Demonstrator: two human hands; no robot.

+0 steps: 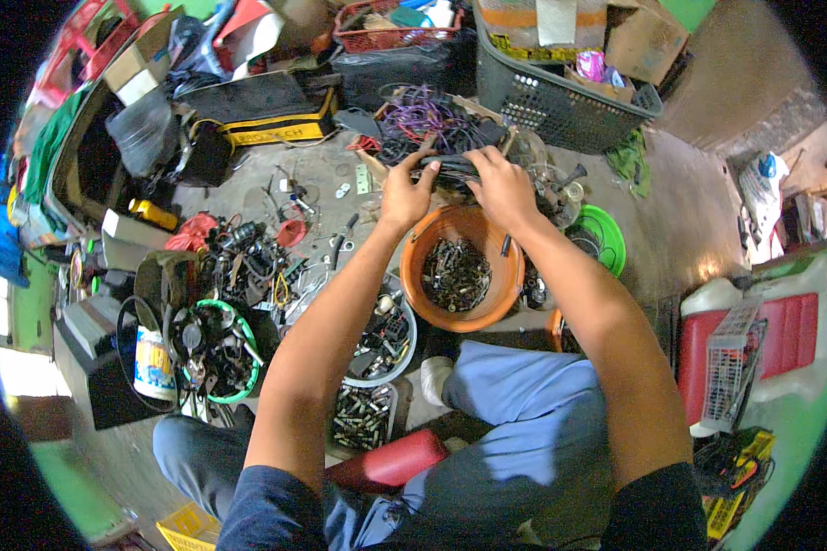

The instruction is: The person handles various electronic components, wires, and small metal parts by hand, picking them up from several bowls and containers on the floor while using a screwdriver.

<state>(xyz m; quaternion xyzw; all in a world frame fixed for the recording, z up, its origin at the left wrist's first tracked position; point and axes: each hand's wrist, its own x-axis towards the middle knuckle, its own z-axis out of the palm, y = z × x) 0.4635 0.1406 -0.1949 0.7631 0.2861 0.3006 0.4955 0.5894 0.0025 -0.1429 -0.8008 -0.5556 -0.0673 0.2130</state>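
Observation:
Both my arms reach forward to a dark bundle of cables just beyond the orange bucket. My left hand grips its left part, thumb raised along it. My right hand is closed over its right part, fingertips curled down out of sight. Behind the bundle lies a tangled heap of purple and black wires. The bucket under my hands holds many small metal pieces. A short black piece shows at the bucket's right side, beside my right forearm.
Around me are a green tub, a pale basin of parts, a green basket and cable tangles. A grey crate, a black-and-yellow box and a red basket line the back. A red seat is at right.

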